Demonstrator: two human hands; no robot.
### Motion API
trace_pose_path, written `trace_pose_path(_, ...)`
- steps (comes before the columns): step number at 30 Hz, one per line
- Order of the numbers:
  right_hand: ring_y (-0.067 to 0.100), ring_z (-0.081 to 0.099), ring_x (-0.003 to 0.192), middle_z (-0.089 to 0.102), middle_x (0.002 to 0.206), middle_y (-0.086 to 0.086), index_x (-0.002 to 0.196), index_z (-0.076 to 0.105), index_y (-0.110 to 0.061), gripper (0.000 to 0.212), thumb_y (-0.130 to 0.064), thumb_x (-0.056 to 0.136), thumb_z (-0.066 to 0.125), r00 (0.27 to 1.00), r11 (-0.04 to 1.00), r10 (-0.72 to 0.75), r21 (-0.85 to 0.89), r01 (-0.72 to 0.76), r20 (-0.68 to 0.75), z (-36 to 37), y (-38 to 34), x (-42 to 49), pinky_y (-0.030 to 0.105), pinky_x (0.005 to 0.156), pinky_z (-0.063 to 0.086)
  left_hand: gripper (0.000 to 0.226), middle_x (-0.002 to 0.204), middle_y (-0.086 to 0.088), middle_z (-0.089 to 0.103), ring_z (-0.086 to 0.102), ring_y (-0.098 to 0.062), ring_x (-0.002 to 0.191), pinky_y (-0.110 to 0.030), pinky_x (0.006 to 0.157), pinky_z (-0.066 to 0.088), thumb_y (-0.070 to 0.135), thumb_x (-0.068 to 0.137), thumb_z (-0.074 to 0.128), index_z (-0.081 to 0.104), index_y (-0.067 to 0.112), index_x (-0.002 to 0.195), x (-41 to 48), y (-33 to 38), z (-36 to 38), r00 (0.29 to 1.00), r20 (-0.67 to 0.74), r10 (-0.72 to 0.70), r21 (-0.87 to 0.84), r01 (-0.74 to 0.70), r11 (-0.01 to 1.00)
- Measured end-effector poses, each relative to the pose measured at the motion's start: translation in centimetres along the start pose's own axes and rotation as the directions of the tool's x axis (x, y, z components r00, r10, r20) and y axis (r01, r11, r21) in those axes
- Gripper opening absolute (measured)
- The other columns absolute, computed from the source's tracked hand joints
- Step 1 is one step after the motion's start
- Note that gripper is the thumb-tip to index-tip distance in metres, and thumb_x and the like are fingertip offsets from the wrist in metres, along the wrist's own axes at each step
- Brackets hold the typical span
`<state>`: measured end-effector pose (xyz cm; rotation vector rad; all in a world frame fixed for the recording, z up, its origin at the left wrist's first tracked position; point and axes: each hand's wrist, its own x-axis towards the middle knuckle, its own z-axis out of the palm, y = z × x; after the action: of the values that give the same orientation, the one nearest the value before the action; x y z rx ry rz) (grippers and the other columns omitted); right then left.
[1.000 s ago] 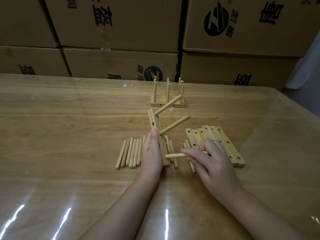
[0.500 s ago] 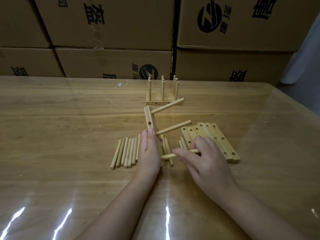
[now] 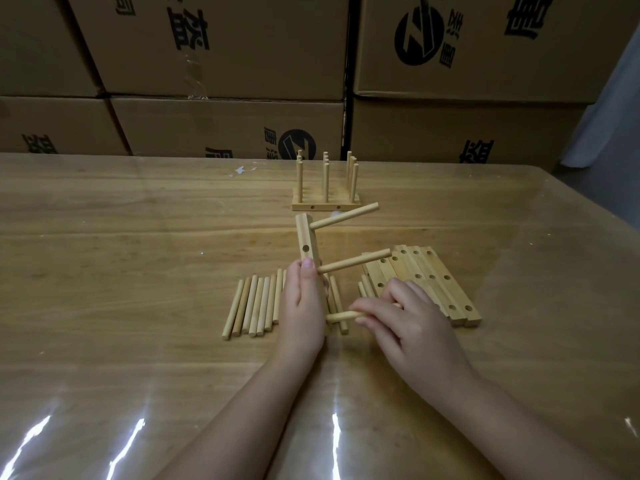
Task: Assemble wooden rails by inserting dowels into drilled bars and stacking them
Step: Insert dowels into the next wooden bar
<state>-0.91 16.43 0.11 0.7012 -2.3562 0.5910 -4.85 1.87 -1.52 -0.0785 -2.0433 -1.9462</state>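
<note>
My left hand [image 3: 302, 306] grips a drilled wooden bar [image 3: 306, 241] held on end, its lower half hidden behind the hand. Two dowels stick out of the bar to the right, an upper one [image 3: 344, 218] and a middle one [image 3: 355, 265]. My right hand [image 3: 405, 317] pinches a third dowel [image 3: 341, 316] whose left tip points at the bar's lower end beside my left palm. Loose dowels [image 3: 254, 304] lie in a row left of my left hand. A flat group of drilled bars [image 3: 426, 277] lies to the right, partly under my right hand.
Further back on the wooden table [image 3: 138, 258] stands a stack of finished rails [image 3: 325, 192] with upright dowels. Cardboard boxes [image 3: 221, 64] form a wall along the table's far edge. A white scrap [image 3: 242, 170] lies near that edge.
My right hand has brought the pinched dowel left and slightly down, closer to the bar's lower end. The bar stands a little more upright in my left hand.
</note>
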Motion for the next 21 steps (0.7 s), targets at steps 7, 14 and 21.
trace_pose_path(7, 0.007, 0.053, 0.08, 0.05, 0.092, -0.015, 0.122, 0.046, -0.03, 0.033, -0.037, 0.09, 0.045, 0.983, 0.933, 0.178, 0.325, -0.157, -0.036, -0.4, 0.7, -0.2, 0.018, 0.068, 0.045, 0.035, 0.073, 0.004, 0.051, 0.047, 0.009, 0.056, -0.004, 0.054, 0.037, 0.037, 0.102, 0.029, 0.053, 0.018, 0.085, 0.3, -0.1, 0.0, 0.998, -0.015, -0.068, 0.004, 0.068, 0.998)
trace_pose_path(14, 0.009, 0.053, 0.073, 0.055, 0.077, -0.003, 0.09, 0.062, -0.011, 0.018, -0.022, 0.091, 0.048, 0.984, 0.928, 0.121, 0.366, -0.064, -0.135, -0.7, 2.0, 0.2, 0.027, 0.065, 0.046, 0.037, 0.075, 0.005, 0.052, 0.048, 0.011, 0.059, -0.002, 0.054, 0.036, 0.039, 0.102, 0.03, 0.055, 0.018, 0.085, 0.4, -0.3, -0.1, 0.995, -0.035, -0.089, -0.004, 0.089, 0.996)
trace_pose_path(21, 0.009, 0.058, 0.081, 0.06, 0.083, -0.004, 0.097, 0.062, -0.016, 0.016, -0.026, 0.087, 0.053, 0.979, 0.879, 0.175, 0.464, -0.107, -0.105, -1.0, 2.2, 0.0, 0.019, 0.074, 0.047, 0.036, 0.078, 0.004, 0.054, 0.05, 0.012, 0.061, -0.001, 0.055, 0.036, 0.042, 0.101, 0.029, 0.055, 0.02, 0.088, 0.5, -0.5, -0.1, 0.994, -0.035, -0.107, -0.022, 0.106, 0.994)
